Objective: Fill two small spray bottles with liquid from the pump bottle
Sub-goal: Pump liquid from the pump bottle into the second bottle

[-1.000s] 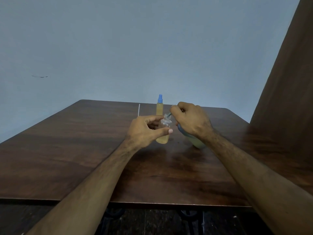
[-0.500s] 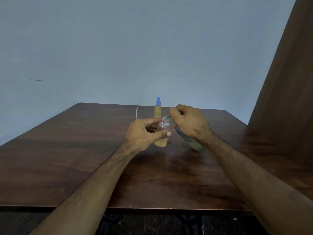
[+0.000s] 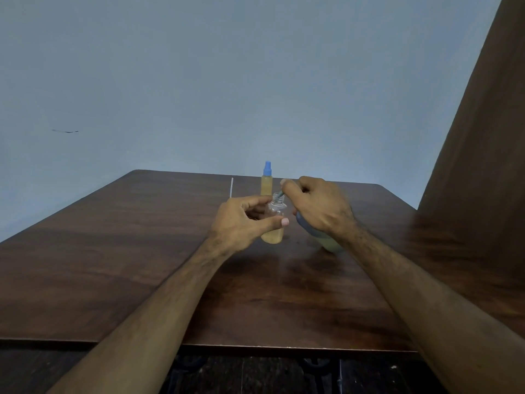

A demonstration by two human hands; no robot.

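Observation:
My left hand [image 3: 241, 221] grips a small clear bottle [image 3: 273, 224] standing on the wooden table [image 3: 142, 251], with yellowish liquid in its lower part and its neck uncapped. My right hand [image 3: 318, 209] curls over the pump bottle [image 3: 326, 241], which is tilted and mostly hidden under the hand; only its blue-grey shoulder and pale liquid show. The pump's nozzle [image 3: 279, 195] sits at the small bottle's mouth. Behind stands a second spray bottle [image 3: 266, 182], filled with yellow liquid and capped with a blue sprayer.
A thin white tube [image 3: 231, 187] lies on the table at the back, left of the capped bottle. A brown curtain or panel [image 3: 483, 137] rises at the right. A pale blue wall stands behind the table.
The hands and bottles keep the same pose. Only the camera has shifted slightly, so everything sits a little lower and more to the left in the view.

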